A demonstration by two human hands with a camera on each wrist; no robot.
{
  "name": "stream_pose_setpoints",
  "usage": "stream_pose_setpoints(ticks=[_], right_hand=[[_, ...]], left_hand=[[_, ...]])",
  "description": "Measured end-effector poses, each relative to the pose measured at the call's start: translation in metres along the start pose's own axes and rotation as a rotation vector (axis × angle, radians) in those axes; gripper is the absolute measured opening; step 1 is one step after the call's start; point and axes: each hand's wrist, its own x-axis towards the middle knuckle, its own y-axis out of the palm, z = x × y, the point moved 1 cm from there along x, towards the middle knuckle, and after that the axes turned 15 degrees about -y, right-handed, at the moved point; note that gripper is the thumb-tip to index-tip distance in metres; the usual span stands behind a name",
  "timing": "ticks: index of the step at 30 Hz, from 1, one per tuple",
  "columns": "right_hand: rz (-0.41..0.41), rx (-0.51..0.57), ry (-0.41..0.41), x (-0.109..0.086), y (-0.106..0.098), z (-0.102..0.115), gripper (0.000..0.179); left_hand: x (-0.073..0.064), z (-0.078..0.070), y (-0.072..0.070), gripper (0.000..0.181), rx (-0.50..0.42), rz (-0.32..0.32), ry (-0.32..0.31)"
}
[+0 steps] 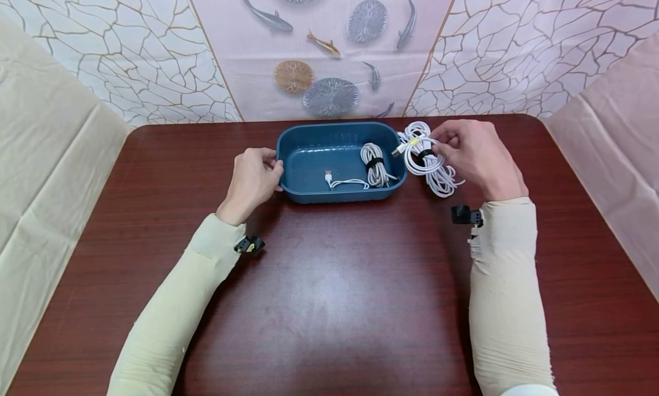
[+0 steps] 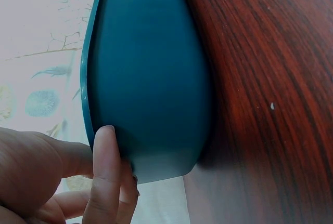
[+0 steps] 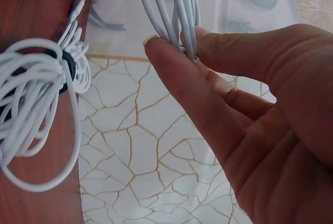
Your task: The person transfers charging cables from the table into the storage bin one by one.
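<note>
At its left end, a blue plastic bin is gripped by my left hand, thumb and fingers on either side of the rim. My right hand pinches a coiled white USB cable with a yellow tie between thumb and forefinger, held up by the bin's right end. Its plug points toward the bin. Below it, a larger white cable bundle with a black strap lies on the table. Inside the bin are a strapped greyish-white cable bundle and a short white USB cable.
The bin stands near the far edge of the dark reddish wooden table. Patterned cloth hangs behind it, and pale cloth walls flank both sides. A small black camera is worn at the right wrist.
</note>
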Motion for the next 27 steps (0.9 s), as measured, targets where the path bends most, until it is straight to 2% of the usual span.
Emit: stream_pose_setpoints(ticks=[17, 27], right_hand=[[-0.073, 0.012, -0.027, 0.010, 0.009, 0.013, 0.020], [-0.080, 0.011, 0.000, 0.015, 0.013, 0.022, 0.023]], left_hand=[[0.000, -0.001, 0.001, 0.034, -0.005, 0.002, 0.003], [0.000, 0.000, 0.000, 0.034, -0.002, -0.002, 0.003]])
